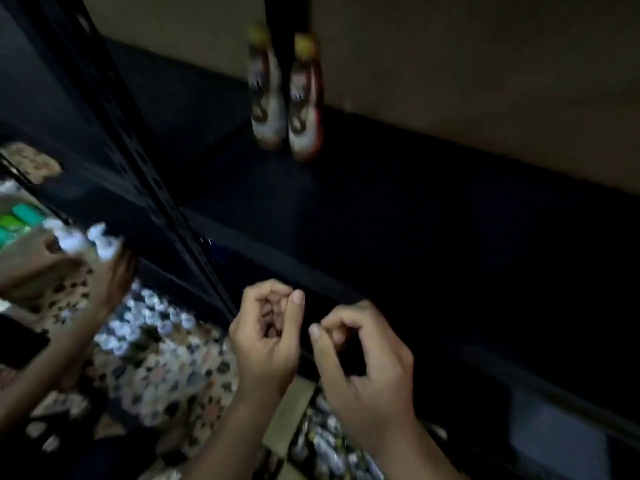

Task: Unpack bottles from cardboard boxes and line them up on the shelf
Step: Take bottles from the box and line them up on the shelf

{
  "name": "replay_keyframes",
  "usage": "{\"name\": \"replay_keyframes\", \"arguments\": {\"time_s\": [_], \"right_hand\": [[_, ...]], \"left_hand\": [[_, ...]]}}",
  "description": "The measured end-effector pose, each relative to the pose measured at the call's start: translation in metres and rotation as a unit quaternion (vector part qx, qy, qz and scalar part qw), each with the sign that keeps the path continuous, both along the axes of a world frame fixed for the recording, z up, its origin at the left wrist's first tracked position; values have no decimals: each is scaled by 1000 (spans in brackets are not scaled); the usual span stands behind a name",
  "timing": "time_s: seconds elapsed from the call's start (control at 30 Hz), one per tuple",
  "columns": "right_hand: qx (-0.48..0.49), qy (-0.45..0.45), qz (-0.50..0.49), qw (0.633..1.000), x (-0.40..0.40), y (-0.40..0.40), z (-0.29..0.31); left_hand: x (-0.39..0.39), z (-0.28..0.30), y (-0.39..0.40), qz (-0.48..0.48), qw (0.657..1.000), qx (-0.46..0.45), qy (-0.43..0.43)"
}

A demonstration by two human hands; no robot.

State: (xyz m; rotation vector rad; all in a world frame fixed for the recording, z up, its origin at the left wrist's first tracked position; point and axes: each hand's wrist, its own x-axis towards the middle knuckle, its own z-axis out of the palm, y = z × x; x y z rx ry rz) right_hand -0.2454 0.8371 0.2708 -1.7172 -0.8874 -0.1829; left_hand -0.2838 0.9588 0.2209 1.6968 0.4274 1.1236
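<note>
head view: two bottles (285, 95) upright on shelf (415, 216); left hand (265, 337), right hand (363, 368) fingers loosely curled, empty.

Two bottles (286, 95) with yellow caps stand side by side on the dark shelf (398, 220) at twelve o'clock. Two empty hands, the left hand (265, 336) and right hand (363, 368), sit at six o'clock. One other arm (69, 327) reaches in at nine o'clock. Capped bottles in the box (294, 410) below are too blurred to count.

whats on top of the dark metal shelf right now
Two blurred white-and-red bottles with yellow caps stand side by side at the back of the dark metal shelf. The rest is too dark to tell.
</note>
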Motion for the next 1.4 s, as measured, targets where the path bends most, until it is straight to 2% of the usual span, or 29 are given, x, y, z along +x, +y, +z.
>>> {"name": "replay_keyframes", "arguments": {"time_s": [0.1, 0.2, 0.3, 0.37, 0.43, 0.53, 0.6, 0.7, 0.87, 0.97, 1.07, 1.13, 1.2, 1.33, 1.4], "right_hand": [[-94, 35, 30, 994, -16, -45, -87], [-193, 171, -24, 966, -21, -83, -210], [-317, 267, -67, 908, -34, -123, -346], [-378, 337, -73, 859, -49, -146, -426], [-436, 385, -73, 810, -64, -167, -496], [-489, 423, -83, 758, -89, -191, -589], [-523, 413, -95, 740, -95, -198, -622], [-612, 352, -98, 702, -103, -206, -665], [-640, 297, -61, 706, -108, -211, -710], [-652, 272, -51, 706, -108, -212, -724], [-651, 252, -54, 714, -107, -215, -728], [-645, 252, -55, 719, -106, -217, -726], [-634, 260, -56, 726, -105, -218, -723], [-561, 326, -65, 758, -106, -223, -712], [-510, 359, -80, 777, -103, -225, -707]], "left_hand": [[-17, -106, -40, -92, 981, -66, 156], [-30, -232, -60, -149, 922, -38, 355], [-51, -366, -79, -213, 814, 7, 540], [-71, -441, -89, -259, 736, 31, 625], [-92, -505, -95, -275, 697, 36, 662], [-106, -569, -106, -274, 666, 118, 683], [-104, -597, -107, -277, 643, 188, 689], [-96, -634, -114, -278, 630, 324, 649], [-91, -678, -122, -334, 577, 447, 596], [-86, -686, -125, -312, 579, 468, 590], [-83, -684, -127, -300, 577, 403, 644], [-81, -683, -119, -285, 592, 363, 660], [-80, -683, -107, -290, 628, 282, 665], [-84, -673, -104, -290, 721, 36, 628], [-81, -665, -113, -262, 763, -22, 590]]}}
